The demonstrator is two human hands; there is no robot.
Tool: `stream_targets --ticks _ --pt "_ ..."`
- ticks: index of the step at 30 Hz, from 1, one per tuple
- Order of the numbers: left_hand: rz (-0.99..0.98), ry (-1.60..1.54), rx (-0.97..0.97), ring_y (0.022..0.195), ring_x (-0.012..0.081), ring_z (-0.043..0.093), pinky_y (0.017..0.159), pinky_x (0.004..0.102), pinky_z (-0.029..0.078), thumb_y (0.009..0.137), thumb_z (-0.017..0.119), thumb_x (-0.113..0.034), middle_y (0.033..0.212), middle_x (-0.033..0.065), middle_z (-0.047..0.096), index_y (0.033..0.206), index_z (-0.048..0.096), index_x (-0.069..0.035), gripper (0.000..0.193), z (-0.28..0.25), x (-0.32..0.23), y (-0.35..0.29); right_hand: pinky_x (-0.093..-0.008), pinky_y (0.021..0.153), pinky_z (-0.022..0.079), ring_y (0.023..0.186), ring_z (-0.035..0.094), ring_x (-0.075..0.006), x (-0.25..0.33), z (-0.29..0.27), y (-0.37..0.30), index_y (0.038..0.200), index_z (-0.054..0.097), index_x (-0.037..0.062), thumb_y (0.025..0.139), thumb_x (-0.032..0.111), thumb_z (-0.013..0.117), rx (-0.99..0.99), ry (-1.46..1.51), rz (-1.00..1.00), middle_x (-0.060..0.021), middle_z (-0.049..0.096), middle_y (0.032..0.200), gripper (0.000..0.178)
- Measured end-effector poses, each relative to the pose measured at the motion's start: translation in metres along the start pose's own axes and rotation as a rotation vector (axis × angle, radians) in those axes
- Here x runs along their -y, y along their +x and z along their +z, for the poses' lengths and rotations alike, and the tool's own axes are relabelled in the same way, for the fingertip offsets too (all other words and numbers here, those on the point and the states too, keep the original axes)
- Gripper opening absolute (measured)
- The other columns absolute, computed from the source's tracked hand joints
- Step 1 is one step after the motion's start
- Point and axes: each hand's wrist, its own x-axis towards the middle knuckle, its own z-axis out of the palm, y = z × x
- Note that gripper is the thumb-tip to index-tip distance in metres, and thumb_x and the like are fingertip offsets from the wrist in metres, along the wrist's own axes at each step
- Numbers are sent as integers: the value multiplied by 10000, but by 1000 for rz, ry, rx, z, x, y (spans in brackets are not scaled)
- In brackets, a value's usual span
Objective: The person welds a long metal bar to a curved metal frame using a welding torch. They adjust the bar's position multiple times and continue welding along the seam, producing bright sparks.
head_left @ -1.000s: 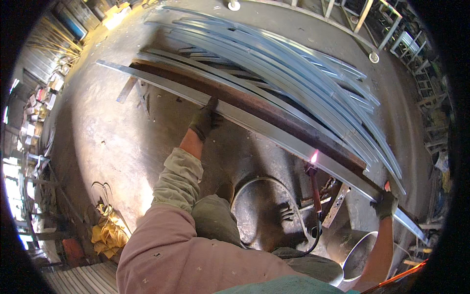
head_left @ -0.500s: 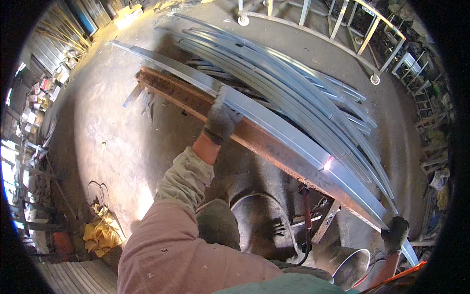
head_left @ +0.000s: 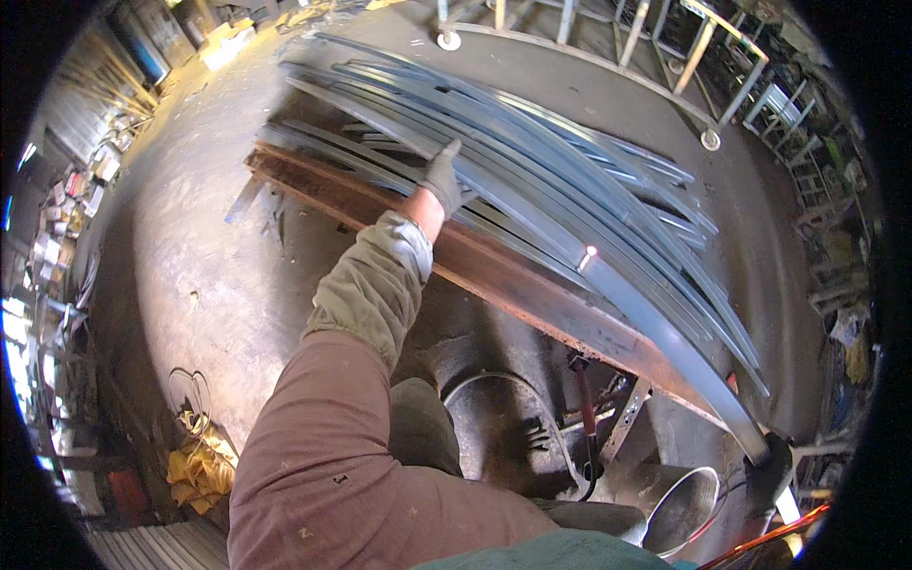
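Note:
A long galvanized steel profile runs diagonally from the far left to the near right, over the far side of a rusty steel beam. My left hand, in a grey glove, is closed on the profile left of the middle; one finger stretches along the metal, and the others are partly hidden. At the near right end, my dark-gloved right hand grips the same profile, its fingers mostly in shadow. A bright spot shines on the profile between my hands.
Beyond the profile lies a bundle of similar steel profiles. A wheeled metal frame stands at the far side. Below the beam are a torch-like tool with a red handle, a curved hose and a round bucket. Yellow cloth lies left.
Both hands have carried the profile away from me, off the rusty beam and toward the bundle. My left arm now reaches farther out, and more of the beam's top shows.

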Motion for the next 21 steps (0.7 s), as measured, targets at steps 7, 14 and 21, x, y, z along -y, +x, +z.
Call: stream_targets --ticks 7,14,21 --pt "-16 118 49 1538 457 462 1262 696 341 1022 656 -713 1745 155 460 1722 414 -174 915 1 8 55 -482 1031 596 1127 771 -387 64 -8 35 1305 786 78 670 274 1001 230 -111 -6 -171 813 1200 699" --pt "81 705 -65 1311 343 628 1141 511 470 942 666 -866 1452 250 683 1626 547 -96 1037 -16 -49 97 -499 951 633 1064 809 -372 121 38 158 1250 813 76 746 468 976 487 6 50 -199 827 1147 659" --pt "526 1195 514 1299 342 691 1136 451 491 1050 735 -458 1417 191 720 1515 657 -49 624 76 -22 -146 -505 1002 616 1095 798 -404 129 182 287 1262 795 74 895 709 817 620 -134 -113 -199 834 1143 734"
